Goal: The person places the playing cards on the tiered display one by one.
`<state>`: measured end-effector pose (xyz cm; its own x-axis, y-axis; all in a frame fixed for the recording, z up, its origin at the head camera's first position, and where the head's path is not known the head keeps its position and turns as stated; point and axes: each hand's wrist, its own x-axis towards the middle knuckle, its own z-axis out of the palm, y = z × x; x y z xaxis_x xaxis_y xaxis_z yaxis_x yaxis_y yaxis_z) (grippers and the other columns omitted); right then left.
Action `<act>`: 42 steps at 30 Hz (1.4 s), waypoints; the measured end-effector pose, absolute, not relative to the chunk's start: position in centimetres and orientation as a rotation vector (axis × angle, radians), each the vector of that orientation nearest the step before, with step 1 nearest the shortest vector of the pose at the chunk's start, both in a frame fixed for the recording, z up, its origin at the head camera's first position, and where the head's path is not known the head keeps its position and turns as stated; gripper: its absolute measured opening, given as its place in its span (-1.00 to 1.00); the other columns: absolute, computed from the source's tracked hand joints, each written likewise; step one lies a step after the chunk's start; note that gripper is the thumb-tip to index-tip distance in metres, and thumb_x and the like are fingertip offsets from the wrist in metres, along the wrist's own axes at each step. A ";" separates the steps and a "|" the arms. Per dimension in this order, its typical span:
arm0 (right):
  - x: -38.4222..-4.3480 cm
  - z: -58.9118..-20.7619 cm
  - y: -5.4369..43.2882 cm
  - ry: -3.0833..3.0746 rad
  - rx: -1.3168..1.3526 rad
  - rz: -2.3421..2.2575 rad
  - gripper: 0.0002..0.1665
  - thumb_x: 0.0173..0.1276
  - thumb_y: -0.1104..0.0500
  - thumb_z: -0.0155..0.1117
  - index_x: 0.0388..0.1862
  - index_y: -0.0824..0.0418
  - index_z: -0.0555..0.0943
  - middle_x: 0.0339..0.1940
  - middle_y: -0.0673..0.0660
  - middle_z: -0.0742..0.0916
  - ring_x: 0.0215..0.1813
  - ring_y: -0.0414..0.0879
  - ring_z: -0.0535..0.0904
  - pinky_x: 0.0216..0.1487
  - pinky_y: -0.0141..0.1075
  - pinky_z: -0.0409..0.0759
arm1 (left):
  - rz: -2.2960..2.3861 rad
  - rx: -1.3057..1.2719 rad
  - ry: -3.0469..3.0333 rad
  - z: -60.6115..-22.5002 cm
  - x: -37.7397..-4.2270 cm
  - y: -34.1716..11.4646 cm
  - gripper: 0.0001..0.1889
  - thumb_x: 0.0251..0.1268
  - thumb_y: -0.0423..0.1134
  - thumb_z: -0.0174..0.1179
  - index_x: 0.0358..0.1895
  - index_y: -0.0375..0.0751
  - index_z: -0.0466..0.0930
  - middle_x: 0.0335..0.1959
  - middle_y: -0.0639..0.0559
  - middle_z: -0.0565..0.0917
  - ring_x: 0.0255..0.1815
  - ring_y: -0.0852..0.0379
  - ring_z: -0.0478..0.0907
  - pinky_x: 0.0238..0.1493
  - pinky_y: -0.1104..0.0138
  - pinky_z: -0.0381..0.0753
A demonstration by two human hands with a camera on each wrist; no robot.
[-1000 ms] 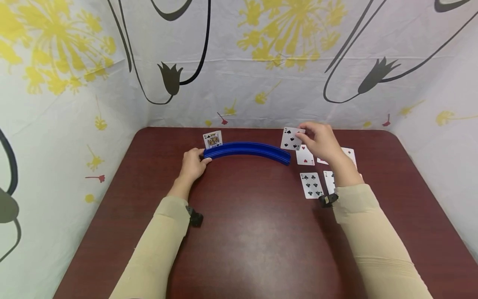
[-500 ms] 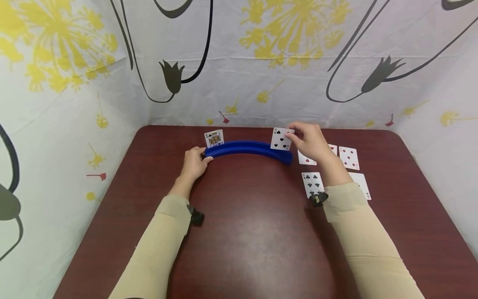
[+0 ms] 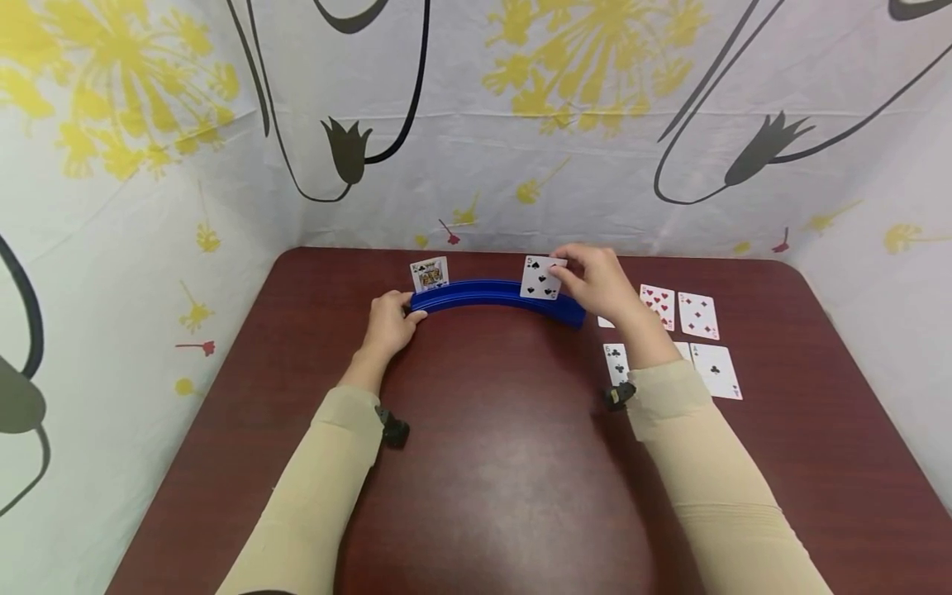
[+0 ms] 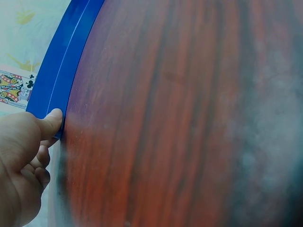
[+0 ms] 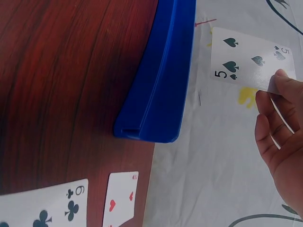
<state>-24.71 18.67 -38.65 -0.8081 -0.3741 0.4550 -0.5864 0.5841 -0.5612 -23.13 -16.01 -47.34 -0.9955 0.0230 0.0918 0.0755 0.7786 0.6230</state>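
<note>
My left hand (image 3: 388, 324) pinches the left end of a blue curved playing-card holder (image 3: 476, 291); in the left wrist view the thumb (image 4: 54, 120) lies on its front face. Near that end a king of clubs (image 3: 430, 274) stands in the holder, leaning back a little. Thumb and fingers of my right hand (image 3: 598, 285) pinch a five of spades (image 3: 537, 279) by its right edge, face toward me. In the right wrist view this five (image 5: 251, 52) hangs above the holder, apart from it.
Face-up playing cards lie in two rows at the right, among them a six of clubs (image 3: 616, 364), an ace of clubs (image 3: 716, 370) and a diamonds card (image 3: 698, 316). My right arm covers some. Patterned cloth (image 3: 476, 190) walls the back of the brown table (image 3: 491, 463).
My right hand has carried the five of spades leftward, from beside the holder's right end to above its right part. The left hand keeps its grip in place.
</note>
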 end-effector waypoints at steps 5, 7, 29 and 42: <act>-24.9 -38.7 18.1 -2.525 0.803 1.051 -0.87 0.41 0.29 0.37 -0.13 0.34 0.72 -0.36 0.19 0.75 -0.42 -0.04 0.54 -0.31 -0.19 0.49 | -0.996 -0.090 -2.883 -47.3 -23.2 -16.1 -0.52 0.41 -0.22 0.32 0.29 -0.42 0.56 0.05 -0.30 0.65 0.20 -0.29 0.48 0.33 -0.01 0.43; -25.0 -38.7 17.8 -2.523 0.809 1.058 -0.88 0.40 0.30 0.38 -0.14 0.34 0.73 -0.41 0.18 0.73 -0.44 -0.05 0.52 -0.34 -0.20 0.48 | -0.992 -0.094 -2.880 -47.4 -23.3 -16.1 -0.52 0.40 -0.22 0.32 0.28 -0.41 0.57 0.03 -0.29 0.66 0.18 -0.29 0.49 0.33 0.00 0.43; -25.4 -39.5 15.1 -2.536 0.854 1.094 -0.85 0.40 0.28 0.38 -0.11 0.33 0.73 -0.35 0.17 0.75 -0.37 -0.03 0.57 -0.28 -0.17 0.52 | -1.018 -0.074 -2.883 -47.3 -23.2 -16.0 -0.56 0.40 -0.23 0.32 0.26 -0.38 0.60 -0.02 -0.25 0.66 0.13 -0.22 0.53 0.25 0.04 0.51; -25.6 -39.9 13.2 -2.535 0.883 1.096 -0.85 0.41 0.27 0.38 -0.10 0.32 0.74 -0.30 0.18 0.76 -0.32 -0.01 0.59 -0.22 -0.13 0.54 | -1.027 -0.059 -2.878 -47.3 -23.2 -15.9 -0.58 0.41 -0.23 0.32 0.24 -0.35 0.63 -0.06 -0.21 0.66 0.07 -0.17 0.55 0.19 0.05 0.56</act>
